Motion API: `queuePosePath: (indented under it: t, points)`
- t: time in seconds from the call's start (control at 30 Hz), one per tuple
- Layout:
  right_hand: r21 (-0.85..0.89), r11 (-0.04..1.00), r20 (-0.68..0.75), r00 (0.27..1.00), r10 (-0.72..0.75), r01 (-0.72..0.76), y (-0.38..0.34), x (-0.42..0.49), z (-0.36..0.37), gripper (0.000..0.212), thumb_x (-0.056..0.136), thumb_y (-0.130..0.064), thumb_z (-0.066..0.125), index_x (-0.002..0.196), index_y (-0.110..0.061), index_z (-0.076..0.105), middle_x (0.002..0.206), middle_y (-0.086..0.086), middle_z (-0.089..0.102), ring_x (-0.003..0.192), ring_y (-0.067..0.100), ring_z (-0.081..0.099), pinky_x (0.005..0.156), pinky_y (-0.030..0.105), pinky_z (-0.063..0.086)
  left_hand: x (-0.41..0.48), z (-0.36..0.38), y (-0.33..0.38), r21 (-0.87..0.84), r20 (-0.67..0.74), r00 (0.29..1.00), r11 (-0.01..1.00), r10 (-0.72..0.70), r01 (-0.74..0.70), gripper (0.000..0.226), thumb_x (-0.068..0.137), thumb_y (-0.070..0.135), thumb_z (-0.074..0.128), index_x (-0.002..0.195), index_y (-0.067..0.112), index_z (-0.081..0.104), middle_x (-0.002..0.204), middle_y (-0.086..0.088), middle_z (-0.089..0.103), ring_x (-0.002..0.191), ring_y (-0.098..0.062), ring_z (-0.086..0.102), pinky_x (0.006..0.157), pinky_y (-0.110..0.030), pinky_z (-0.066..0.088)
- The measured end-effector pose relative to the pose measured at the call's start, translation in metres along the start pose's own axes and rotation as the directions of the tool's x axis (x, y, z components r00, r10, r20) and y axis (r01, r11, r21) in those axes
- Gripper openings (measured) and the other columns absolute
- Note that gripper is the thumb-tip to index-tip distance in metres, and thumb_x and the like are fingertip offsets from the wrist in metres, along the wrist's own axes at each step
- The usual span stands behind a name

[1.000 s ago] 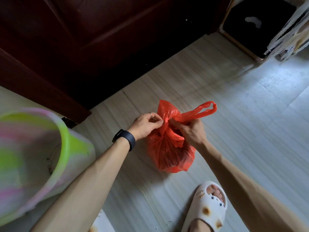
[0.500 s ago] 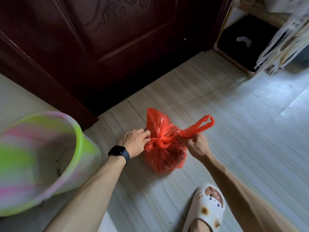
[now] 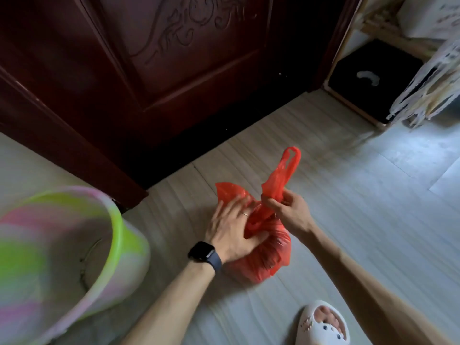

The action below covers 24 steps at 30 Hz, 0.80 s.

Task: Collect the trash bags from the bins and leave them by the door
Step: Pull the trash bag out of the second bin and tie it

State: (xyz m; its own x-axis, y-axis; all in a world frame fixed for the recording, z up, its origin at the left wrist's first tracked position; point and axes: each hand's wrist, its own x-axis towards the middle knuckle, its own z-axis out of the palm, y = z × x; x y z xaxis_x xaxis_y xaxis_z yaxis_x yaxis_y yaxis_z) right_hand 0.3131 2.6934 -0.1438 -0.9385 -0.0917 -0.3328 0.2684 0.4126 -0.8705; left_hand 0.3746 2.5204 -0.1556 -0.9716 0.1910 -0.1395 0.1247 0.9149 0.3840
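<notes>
Soft, likely light bag (image 3: 273,255) on the floor (image 3: 361,220): left hand (image 3: 232,229) presses it with spread fingers, right hand (image 3: 290,212) pinches its handle (image 3: 286,170), the best hold.

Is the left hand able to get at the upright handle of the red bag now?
Probably yes: the left hand rests on the red bag beside the upright handle that the right hand pinches; nothing lies between.

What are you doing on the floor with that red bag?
A person is handling a red trash bag on the floor, close to the dark wooden door. The right hand pinches one bag handle and holds it up; the left hand presses on the bunched top. It looks like the bag is being tied shut. A colourful bin stands nearby.
</notes>
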Motion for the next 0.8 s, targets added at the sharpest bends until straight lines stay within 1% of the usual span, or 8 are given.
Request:
queuePosePath:
  t: [0.13, 0.23, 0.33, 0.43, 0.53, 0.63, 0.73, 0.8]
  points:
    - [0.008, 1.000, -0.078, 0.997, -0.025, 0.025, 0.001, 0.026, 0.003, 0.020, 0.093, -0.030, 0.060, 0.083, -0.020, 0.073, 0.080, -0.005, 0.077, 0.075, 0.011, 0.071, 0.071, 0.032, 0.055, 0.023, 0.034, -0.003, 0.081, 0.115, 0.991, 0.995, -0.072, 0.063, 0.086, 0.080, 0.080, 0.036, 0.152, 0.036, 0.024, 0.163, 0.007, 0.017, 0.152, -0.022, 0.000, 0.120, -0.051, -0.006]
    - [-0.032, 0.999, -0.073, 0.997, -0.032, 0.030, 0.009, 0.052, 0.003, 0.021, 0.095, -0.027, 0.056, 0.084, -0.019, 0.072, 0.077, -0.005, 0.074, 0.068, 0.006, 0.067, 0.066, 0.026, 0.051, 0.039, 0.050, -0.020, -0.011, 0.131, 0.983, 0.991, -0.130, 0.132, 0.082, 0.077, 0.081, 0.042, 0.149, 0.044, 0.026, 0.162, 0.010, 0.016, 0.151, -0.022, 0.003, 0.121, -0.049, 0.000]
    - [-0.034, 0.999, -0.074, 0.997, 0.031, -0.034, 0.015, 0.069, 0.007, 0.021, 0.092, -0.035, 0.057, 0.088, -0.018, 0.069, 0.078, -0.001, 0.072, 0.072, 0.015, 0.068, 0.068, 0.038, 0.055, 0.049, 0.055, -0.024, -0.092, 0.202, 0.964, 0.976, -0.174, 0.195, 0.088, 0.070, 0.084, 0.038, 0.148, 0.045, 0.029, 0.163, 0.009, 0.014, 0.151, -0.023, 0.007, 0.121, -0.038, 0.009]
    - [0.002, 0.997, -0.096, 0.993, 0.075, -0.076, -0.001, 0.063, 0.004, 0.023, 0.083, -0.043, 0.058, 0.088, -0.021, 0.064, 0.078, 0.002, 0.070, 0.073, 0.022, 0.068, 0.071, 0.045, 0.057, 0.049, 0.044, -0.016, -0.056, 0.384, 0.898, 0.965, -0.216, 0.256, 0.086, 0.080, 0.081, 0.037, 0.153, 0.039, 0.019, 0.164, 0.008, 0.002, 0.151, -0.024, -0.001, 0.123, -0.036, 0.006]
    - [-0.023, 0.992, -0.038, 0.992, 0.121, -0.122, -0.024, 0.035, -0.006, 0.025, 0.081, -0.046, 0.058, 0.088, -0.024, 0.067, 0.079, 0.002, 0.072, 0.074, 0.021, 0.069, 0.071, 0.041, 0.057, 0.050, 0.019, -0.006, 0.034, 0.518, 0.825, 0.969, -0.225, 0.243, 0.083, 0.087, 0.072, 0.041, 0.154, 0.038, 0.005, 0.164, 0.009, -0.006, 0.151, -0.018, -0.008, 0.122, -0.036, 0.000]
    - [-0.139, 0.973, 0.028, 0.981, 0.190, -0.185, -0.055, -0.009, -0.029, 0.028, 0.083, -0.045, 0.056, 0.086, -0.020, 0.069, 0.074, 0.001, 0.072, 0.070, 0.018, 0.069, 0.068, 0.036, 0.056, 0.044, -0.027, 0.014, 0.000, 0.683, 0.708, 0.970, -0.179, 0.244, 0.086, 0.084, 0.062, 0.055, 0.154, 0.038, 0.011, 0.163, 0.009, 0.010, 0.151, -0.014, 0.002, 0.121, -0.033, 0.002]
    - [-0.242, 0.941, 0.083, 0.961, 0.263, -0.237, -0.092, -0.059, -0.055, 0.015, 0.090, -0.024, 0.061, 0.081, -0.013, 0.068, 0.063, -0.007, 0.063, 0.059, 0.011, 0.059, 0.057, 0.019, 0.043, 0.025, -0.097, 0.044, -0.015, 0.714, 0.668, 0.948, -0.212, 0.317, 0.084, 0.071, 0.057, 0.065, 0.147, 0.031, 0.039, 0.152, -0.002, 0.042, 0.142, -0.020, 0.035, 0.115, -0.027, 0.025]
    - [-0.260, 0.920, 0.071, 0.945, 0.320, -0.292, -0.122, -0.092, -0.073, 0.016, 0.091, -0.021, 0.062, 0.081, -0.010, 0.067, 0.064, -0.003, 0.063, 0.061, 0.016, 0.058, 0.056, 0.024, 0.039, 0.012, -0.146, 0.069, -0.003, 0.711, 0.656, 0.932, -0.253, 0.363, 0.077, 0.066, 0.058, 0.057, 0.138, 0.029, 0.053, 0.141, -0.004, 0.056, 0.132, -0.024, 0.049, 0.109, -0.029, 0.037]
